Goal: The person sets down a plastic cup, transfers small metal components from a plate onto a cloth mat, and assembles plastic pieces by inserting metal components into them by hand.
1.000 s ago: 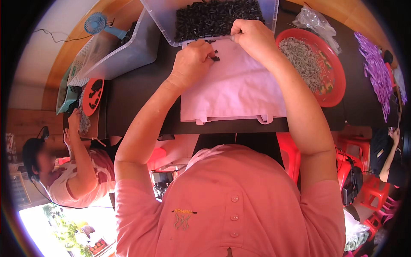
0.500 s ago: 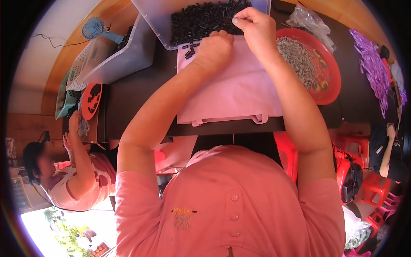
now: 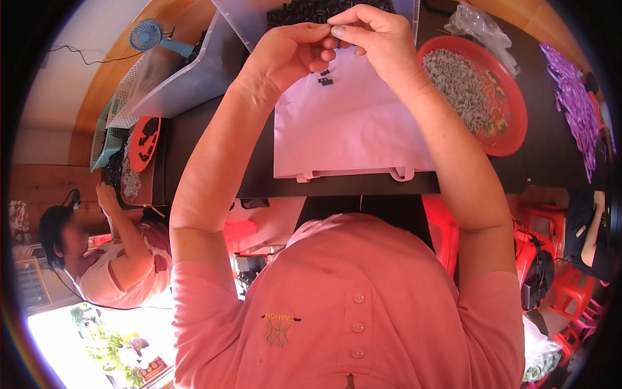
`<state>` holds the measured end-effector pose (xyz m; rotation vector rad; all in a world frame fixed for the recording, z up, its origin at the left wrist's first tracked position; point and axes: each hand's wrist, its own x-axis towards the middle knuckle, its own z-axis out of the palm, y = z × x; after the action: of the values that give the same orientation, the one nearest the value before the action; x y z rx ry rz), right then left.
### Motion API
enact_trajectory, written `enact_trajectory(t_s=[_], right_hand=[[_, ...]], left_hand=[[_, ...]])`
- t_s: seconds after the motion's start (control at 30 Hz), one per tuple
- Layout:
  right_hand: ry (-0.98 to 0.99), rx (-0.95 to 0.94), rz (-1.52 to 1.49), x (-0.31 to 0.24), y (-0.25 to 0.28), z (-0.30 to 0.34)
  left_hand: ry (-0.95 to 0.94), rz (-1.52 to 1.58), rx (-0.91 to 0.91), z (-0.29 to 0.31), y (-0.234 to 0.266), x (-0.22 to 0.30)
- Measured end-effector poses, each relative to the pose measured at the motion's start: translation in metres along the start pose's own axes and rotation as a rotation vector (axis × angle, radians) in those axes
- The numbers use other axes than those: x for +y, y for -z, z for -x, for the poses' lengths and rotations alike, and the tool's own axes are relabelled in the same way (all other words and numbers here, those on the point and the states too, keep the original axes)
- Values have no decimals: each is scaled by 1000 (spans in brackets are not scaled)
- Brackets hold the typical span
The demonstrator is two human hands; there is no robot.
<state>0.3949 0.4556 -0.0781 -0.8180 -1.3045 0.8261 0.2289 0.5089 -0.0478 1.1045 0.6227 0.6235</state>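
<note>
My left hand (image 3: 285,59) and my right hand (image 3: 382,42) meet fingertip to fingertip above the far edge of a pink tote bag (image 3: 350,133). Both are pinched closed; whatever sits between the fingertips is too small to make out. Beneath them, a few small black plastic pieces (image 3: 326,81) lie on the bag. Just beyond is a clear plastic bin (image 3: 234,27) with a heap of black pieces (image 3: 291,14) in it, partly hidden by my hands. To the right, a red round tray (image 3: 508,133) carries a pile of small grey pieces (image 3: 457,84).
A translucent bin (image 3: 188,81) and a small blue fan (image 3: 146,35) stand at the left, near a red dish (image 3: 139,159) of black pieces. A co-worker (image 3: 116,259) sits there. A crumpled clear bag (image 3: 483,29) and purple strips (image 3: 573,104) lie to the right.
My left hand has lifted from the black pieces at the bin's near edge and turned, its fingertips now meeting my right hand's. The view has shifted slightly.
</note>
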Motion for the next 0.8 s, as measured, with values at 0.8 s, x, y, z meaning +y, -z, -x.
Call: enact_trajectory(t_s=[0.8], right_hand=[[-92,53,123,0,6,2]], left_hand=[[-644,-1324,295,24,15,-82]])
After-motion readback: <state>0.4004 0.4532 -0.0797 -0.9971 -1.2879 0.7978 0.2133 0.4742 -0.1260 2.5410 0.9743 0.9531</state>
